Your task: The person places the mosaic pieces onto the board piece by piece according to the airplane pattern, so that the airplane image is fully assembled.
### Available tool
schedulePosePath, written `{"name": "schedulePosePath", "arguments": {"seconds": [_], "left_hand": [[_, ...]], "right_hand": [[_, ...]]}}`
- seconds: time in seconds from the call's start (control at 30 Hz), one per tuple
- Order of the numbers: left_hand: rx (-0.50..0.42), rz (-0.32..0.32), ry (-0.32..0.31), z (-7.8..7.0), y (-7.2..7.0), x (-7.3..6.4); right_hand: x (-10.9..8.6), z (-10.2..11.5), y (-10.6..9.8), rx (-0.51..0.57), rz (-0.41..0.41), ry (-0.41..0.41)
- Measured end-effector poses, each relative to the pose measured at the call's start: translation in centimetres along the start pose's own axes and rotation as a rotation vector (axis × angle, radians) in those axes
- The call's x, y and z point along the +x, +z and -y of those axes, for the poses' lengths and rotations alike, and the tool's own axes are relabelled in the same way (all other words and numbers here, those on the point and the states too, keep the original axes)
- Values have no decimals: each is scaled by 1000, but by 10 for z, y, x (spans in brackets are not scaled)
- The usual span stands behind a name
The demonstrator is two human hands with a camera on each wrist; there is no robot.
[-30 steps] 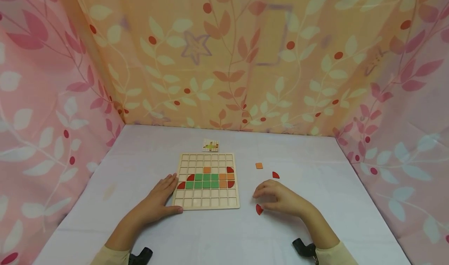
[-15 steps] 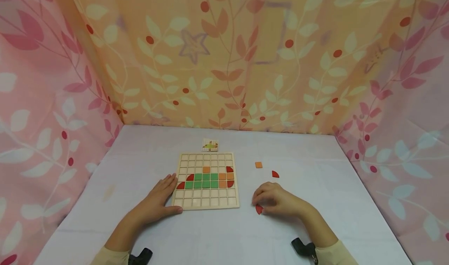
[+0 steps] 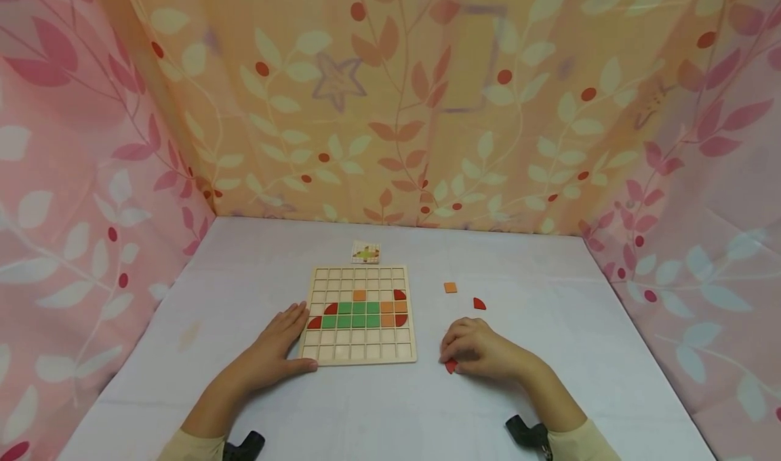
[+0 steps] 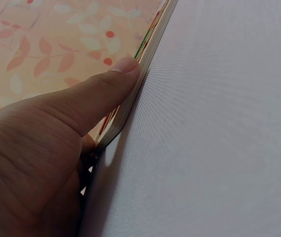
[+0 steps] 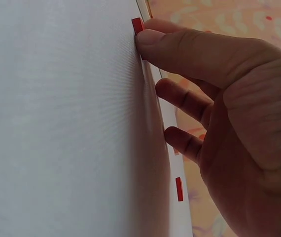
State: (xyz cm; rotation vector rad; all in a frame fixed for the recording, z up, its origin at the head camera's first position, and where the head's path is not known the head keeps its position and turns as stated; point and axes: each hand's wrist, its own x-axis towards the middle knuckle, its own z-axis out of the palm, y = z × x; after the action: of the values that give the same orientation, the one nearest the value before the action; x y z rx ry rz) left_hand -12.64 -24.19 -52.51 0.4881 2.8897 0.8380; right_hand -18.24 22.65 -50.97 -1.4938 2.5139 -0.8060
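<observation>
A square wooden grid board [image 3: 358, 350] lies on the table, holding green squares, orange squares and red quarter-round tiles in its middle rows. Along its left edge rests my left hand [image 3: 268, 352], fingers extended, the thumb [image 4: 111, 84] touching the front-left corner. To the right of the board, my right hand [image 3: 482, 349] pinches a red quarter-round tile [image 3: 451, 367] between thumb and forefinger at the tabletop. In the right wrist view that tile [image 5: 137, 24] sticks out past the thumb tip, while the other fingers are bent and rest near the cloth.
An orange square tile [image 3: 450, 287] and another red quarter-round tile [image 3: 479, 304] lie on the white cloth [image 3: 531, 271] beyond the right hand. Behind the board is a small pattern card [image 3: 366, 252]. Floral curtains [image 3: 403, 108] enclose the back and sides.
My right hand has lowered slightly and its fingers have closed in on the red quarter-round tile, covering more of it. The left hand and the board have stayed put.
</observation>
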Motion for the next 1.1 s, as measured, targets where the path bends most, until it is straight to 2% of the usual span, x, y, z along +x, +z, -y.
{"name": "schedulePosePath", "arguments": {"seconds": [0.57,0.8,1.1], "left_hand": [[-7,12,-15,-7,-4,-1],[-7,17,-12,-7,-4,-2],[-1,10,-6,-2,-1,-1]], "right_hand": [[0,-1,-3,-4,3,57],[0,3,-4,29,-32,78],[10,18,-21,71,-66,140]]}}
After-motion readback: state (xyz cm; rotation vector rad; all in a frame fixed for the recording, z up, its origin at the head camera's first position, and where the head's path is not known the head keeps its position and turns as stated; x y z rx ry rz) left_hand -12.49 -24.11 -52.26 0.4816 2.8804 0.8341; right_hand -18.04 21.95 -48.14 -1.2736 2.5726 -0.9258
